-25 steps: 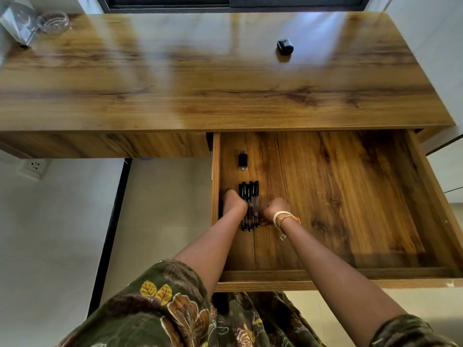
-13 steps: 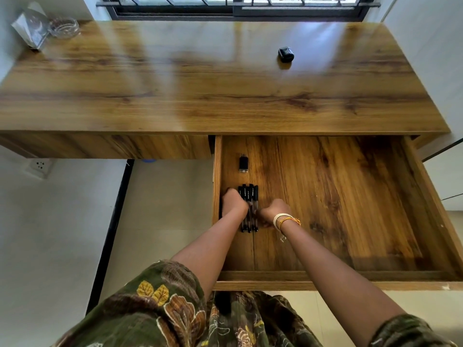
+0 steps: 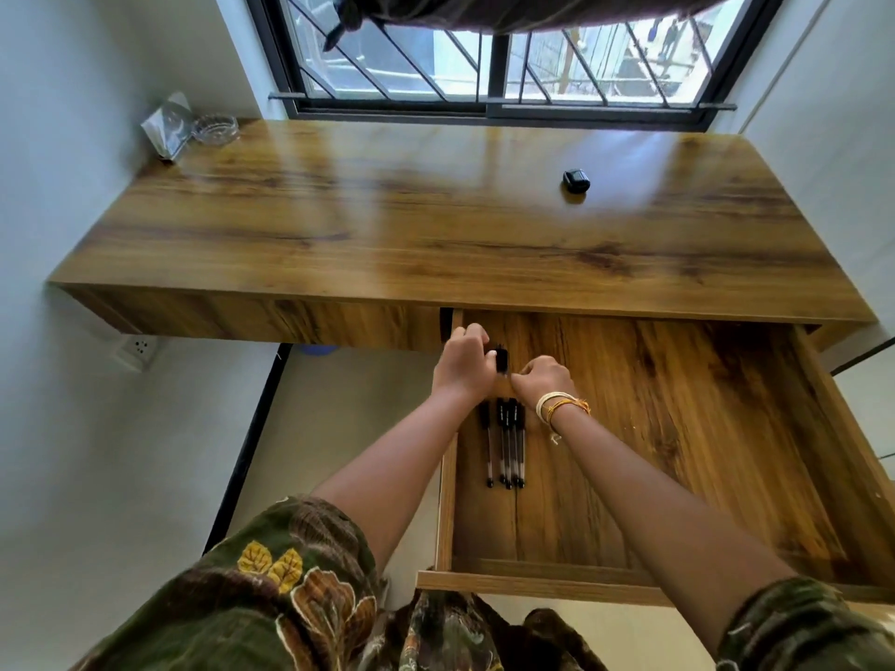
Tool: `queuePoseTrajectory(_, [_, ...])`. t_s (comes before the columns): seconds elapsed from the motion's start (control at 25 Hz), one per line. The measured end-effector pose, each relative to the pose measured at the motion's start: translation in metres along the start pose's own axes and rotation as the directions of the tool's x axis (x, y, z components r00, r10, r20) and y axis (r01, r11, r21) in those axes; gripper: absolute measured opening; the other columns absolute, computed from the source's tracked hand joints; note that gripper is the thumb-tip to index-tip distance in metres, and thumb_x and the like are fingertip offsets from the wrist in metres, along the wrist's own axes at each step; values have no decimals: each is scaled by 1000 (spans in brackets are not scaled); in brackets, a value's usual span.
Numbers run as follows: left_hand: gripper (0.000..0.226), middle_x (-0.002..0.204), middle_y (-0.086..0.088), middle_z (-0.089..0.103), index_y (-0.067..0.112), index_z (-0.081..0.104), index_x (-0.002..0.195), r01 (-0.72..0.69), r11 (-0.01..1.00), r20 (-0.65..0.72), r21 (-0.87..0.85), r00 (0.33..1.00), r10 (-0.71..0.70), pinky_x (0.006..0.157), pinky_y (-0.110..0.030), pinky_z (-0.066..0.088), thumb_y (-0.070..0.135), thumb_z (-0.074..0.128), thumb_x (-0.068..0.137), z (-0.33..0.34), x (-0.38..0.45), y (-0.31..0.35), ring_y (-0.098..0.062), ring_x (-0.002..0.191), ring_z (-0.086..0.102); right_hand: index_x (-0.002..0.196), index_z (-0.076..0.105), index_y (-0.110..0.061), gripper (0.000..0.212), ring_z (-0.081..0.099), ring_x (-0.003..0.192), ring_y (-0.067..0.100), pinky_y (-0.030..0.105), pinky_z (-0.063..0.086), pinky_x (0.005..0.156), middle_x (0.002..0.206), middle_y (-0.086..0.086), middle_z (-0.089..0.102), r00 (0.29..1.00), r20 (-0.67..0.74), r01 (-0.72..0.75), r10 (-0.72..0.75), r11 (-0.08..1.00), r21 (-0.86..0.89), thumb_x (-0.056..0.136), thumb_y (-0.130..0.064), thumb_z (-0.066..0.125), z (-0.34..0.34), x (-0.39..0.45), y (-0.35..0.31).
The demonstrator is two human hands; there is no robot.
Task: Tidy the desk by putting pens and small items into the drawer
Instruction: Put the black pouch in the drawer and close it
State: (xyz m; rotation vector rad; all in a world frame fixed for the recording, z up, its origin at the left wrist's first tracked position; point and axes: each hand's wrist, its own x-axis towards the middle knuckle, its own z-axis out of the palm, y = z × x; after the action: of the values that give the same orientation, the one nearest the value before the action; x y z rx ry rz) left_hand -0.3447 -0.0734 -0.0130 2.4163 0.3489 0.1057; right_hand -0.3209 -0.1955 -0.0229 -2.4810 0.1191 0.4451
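Observation:
The open wooden drawer sticks out under the desk on the right. Several black pens lie side by side near its left wall. Beyond them sits a small black item with a silver end. My left hand curls against its left side and my right hand, with bracelets on the wrist, pinches at its near end. Both hands touch it from either side. A small black case stands on the desk top at the far right.
A glass dish and a clear plastic bag sit at the desk's far left corner. A barred window is behind the desk. A wall socket is low on the left wall. The drawer's right part holds nothing.
Both hands have left the pens and moved further into the drawer, closing on the small black item. The camera has tilted up, so the window now shows.

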Motion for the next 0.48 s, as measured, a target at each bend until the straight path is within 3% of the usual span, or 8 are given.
queuePoseTrajectory(0.08, [26, 113, -10, 58, 9, 57, 116, -43, 998, -40, 38, 998, 44, 84, -37, 55, 19, 60, 92, -21, 14, -11, -24, 98, 61, 93, 68, -10, 14, 65, 79, 20, 31, 54, 65, 88, 7, 68, 994, -47, 96, -96, 995, -5, 87, -20, 61, 4, 8, -24])
queuePoseTrajectory(0.2, [26, 113, -12, 58, 8, 58, 114, -56, 991, -82, 124, 994, 67, 86, -38, 52, 22, 59, 91, -55, 41, -38, -27, 101, 59, 102, 68, -13, 20, 61, 99, 27, 37, 53, 86, 104, 11, 63, 964, -101, 234, -246, 964, -124, 86, -17, 57, 19, 19, -66])
queuePoseTrajectory(0.32, [33, 117, -12, 58, 10, 56, 118, -63, 975, -66, 214, 995, 79, 93, -43, 49, 26, 59, 90, -86, 71, -71, -30, 108, 58, 117, 60, -14, 34, 53, 110, 30, 39, 48, 90, 117, 13, 55, 944, -126, 265, -305, 928, -263, 84, -19, 55, 38, 34, -111])
queuePoseTrajectory(0.48, [40, 126, -13, 57, 10, 54, 126, -66, 956, -40, 287, 996, 81, 100, -47, 45, 28, 59, 91, -126, 114, -107, -30, 116, 56, 129, 52, -13, 45, 50, 118, 31, 42, 46, 96, 128, 14, 52, 932, -165, 263, -322, 916, -302, 85, -19, 53, 61, 54, -167])
